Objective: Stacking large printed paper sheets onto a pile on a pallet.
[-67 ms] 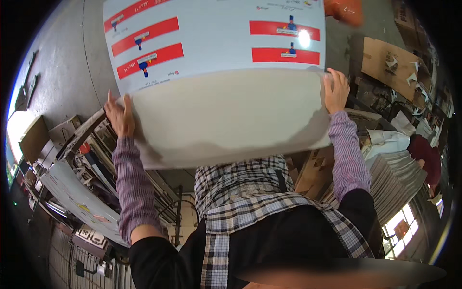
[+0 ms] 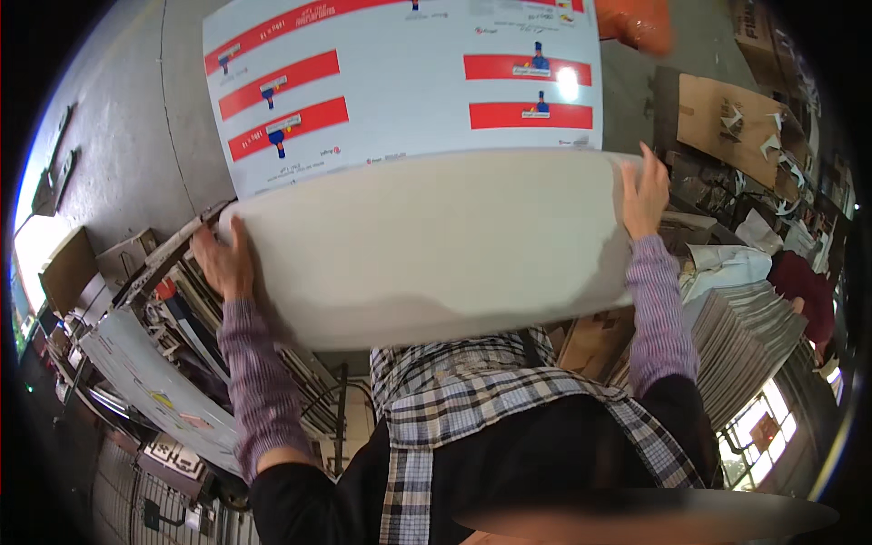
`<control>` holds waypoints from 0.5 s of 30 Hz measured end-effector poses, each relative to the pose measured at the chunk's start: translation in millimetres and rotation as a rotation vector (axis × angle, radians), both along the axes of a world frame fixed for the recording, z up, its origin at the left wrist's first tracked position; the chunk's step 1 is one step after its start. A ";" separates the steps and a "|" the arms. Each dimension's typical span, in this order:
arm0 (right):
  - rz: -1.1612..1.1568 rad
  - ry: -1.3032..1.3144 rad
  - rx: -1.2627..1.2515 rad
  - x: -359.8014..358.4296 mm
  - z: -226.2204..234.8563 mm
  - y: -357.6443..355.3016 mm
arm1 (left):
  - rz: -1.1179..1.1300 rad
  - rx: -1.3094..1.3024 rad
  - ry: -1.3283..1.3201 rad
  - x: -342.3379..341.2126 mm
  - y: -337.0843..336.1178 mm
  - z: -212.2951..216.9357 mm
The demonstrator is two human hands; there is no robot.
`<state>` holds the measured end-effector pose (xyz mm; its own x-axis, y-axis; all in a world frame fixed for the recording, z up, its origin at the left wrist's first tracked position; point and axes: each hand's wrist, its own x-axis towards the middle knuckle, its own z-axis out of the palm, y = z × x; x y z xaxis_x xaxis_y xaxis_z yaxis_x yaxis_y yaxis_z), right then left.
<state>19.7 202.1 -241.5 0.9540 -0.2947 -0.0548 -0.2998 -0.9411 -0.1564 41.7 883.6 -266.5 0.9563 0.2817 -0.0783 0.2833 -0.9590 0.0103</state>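
A wide, plain pale-grey cardboard sheet (image 2: 445, 245) lies across in front of my body, bowed slightly, its near edge close to my apron. My left hand (image 2: 227, 259) is closed on its left edge, thumb on top and the other fingers partly hidden. On the opposite edge my right hand (image 2: 646, 195) grips near the far corner, with the thumb against the sheet and a finger pointing up. Just beyond lies a glossy white printed sheet (image 2: 400, 100) with red bands and small blue figures, partly covered by the plain one.
An orange object (image 2: 640, 25) sits at the far right of the printed sheet. Brown cardboard (image 2: 727, 127) and scraps lie farther right, above a stack of grey sheets (image 2: 749, 350). At left stand upright boards and a pale curved panel (image 2: 150, 381). A person in a dark red sleeve (image 2: 804, 291) is at the right.
Both hands and the plain sheet have come slightly toward my body, the left side most. The printed sheet also appears a little lower in view.
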 end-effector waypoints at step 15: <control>-0.480 0.370 0.650 -20.3 102.1 -42.7 | 0.356 -0.515 0.382 24.9 -31.2 103.8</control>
